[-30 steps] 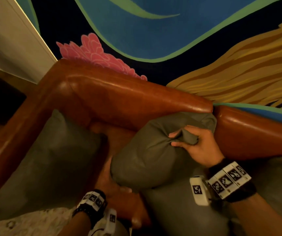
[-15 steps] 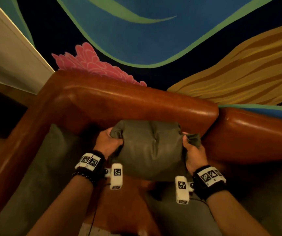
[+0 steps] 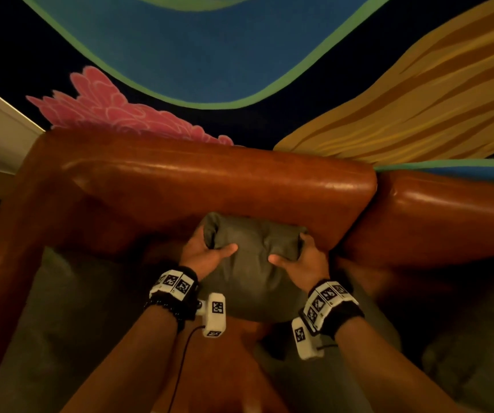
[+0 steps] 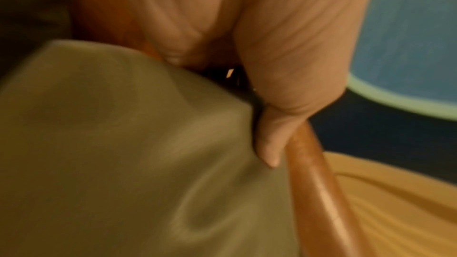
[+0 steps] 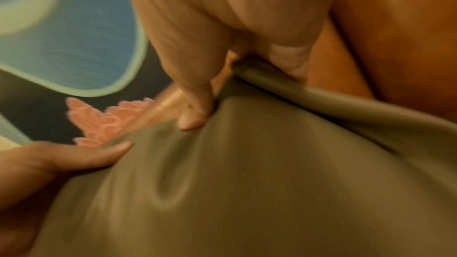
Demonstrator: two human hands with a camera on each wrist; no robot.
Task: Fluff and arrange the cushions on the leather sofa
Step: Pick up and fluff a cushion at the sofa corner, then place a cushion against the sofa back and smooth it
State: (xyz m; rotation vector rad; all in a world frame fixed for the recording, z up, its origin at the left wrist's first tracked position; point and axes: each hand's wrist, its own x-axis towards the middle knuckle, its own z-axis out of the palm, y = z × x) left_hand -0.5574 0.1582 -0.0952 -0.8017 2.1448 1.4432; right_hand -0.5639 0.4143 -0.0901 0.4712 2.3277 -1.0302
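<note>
the olive-grey cushion [image 3: 251, 263] stands in the corner seat of the brown leather sofa [image 3: 210, 180], its top against the backrest. the left hand [image 3: 202, 254] grips its left edge and the right hand [image 3: 299, 259] its right edge, thumbs pressed into the front. another grey cushion [image 3: 61, 308] leans on the left armrest.

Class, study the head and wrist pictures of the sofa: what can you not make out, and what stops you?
- Fingers of the left hand and right hand: head view, tucked behind the olive cushion.
- Cushion's lower edge: both wrist views, cut off by the frame and blurred.
- Other cushions: head view, dark and partly cropped.
</note>
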